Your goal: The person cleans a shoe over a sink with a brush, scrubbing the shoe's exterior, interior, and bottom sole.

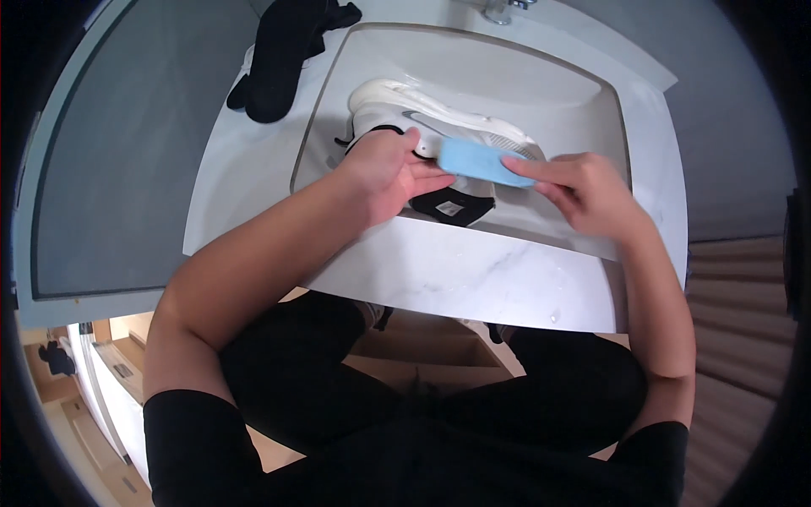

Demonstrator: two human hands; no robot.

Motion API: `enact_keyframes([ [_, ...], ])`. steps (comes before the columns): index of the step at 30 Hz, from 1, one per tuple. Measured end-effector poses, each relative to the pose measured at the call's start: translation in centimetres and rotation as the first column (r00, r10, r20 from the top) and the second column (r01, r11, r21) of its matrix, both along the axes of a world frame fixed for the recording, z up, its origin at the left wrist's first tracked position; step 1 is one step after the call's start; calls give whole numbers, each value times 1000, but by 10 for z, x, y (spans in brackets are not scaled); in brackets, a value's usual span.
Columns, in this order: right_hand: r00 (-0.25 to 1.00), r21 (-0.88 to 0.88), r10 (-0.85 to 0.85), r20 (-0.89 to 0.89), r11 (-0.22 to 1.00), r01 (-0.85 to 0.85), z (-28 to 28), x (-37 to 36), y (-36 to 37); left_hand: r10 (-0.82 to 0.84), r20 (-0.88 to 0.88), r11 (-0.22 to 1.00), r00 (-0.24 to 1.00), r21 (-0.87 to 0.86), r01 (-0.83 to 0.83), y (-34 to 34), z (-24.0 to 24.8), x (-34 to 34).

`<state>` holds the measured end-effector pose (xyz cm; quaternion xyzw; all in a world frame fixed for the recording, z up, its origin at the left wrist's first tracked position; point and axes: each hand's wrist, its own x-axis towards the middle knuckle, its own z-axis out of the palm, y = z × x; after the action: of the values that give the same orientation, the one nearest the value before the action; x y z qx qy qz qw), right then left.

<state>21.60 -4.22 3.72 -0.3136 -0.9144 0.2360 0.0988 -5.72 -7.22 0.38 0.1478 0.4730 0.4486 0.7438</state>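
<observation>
A white sneaker (384, 112) with black lining lies on its side in the white sink (583, 127), its thick sole toward the back. Part of its black inside, with a small white label, shows below the fingers. My left hand (391, 173) rests against the shoe's opening, palm turned up, thumb raised and fingers stretched toward the right. In my right hand (591, 193) is a light-blue oblong block (473, 159), pinched at its right end between thumb and fingers. The block lies across the shoe's side, just beyond my left fingertips; its underside is hidden, so I cannot tell brush from sponge.
Black cloth items (283, 63), perhaps socks, are on the counter at the back left. A metal faucet (500, 10) stands behind the sink. The pale marbled counter edge (473, 266) runs along the front, with a few water drops on it. An open drawer (427, 342) shows below.
</observation>
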Motion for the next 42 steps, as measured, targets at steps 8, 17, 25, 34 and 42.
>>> enact_keyframes([
  [8,978,103,-166,-129,978,179,-18,-17,-9,32,156,999,987,-3,-32,-1,8,1],
  [17,1000,86,-19,5,996,19,-13,-42,-30,75,182,997,980,-32,-70,-2,0,-8],
  [25,999,111,-42,-22,993,44,-15,-33,-14,97,125,994,987,-69,-89,2,5,-2],
  [34,985,74,-172,-4,982,172,-20,-29,6,53,89,993,995,-106,-44,2,6,-3],
  [42,994,-47,-1,-111,999,-4,-30,-33,-3,-41,21,998,999,-53,42,4,-3,-6],
])
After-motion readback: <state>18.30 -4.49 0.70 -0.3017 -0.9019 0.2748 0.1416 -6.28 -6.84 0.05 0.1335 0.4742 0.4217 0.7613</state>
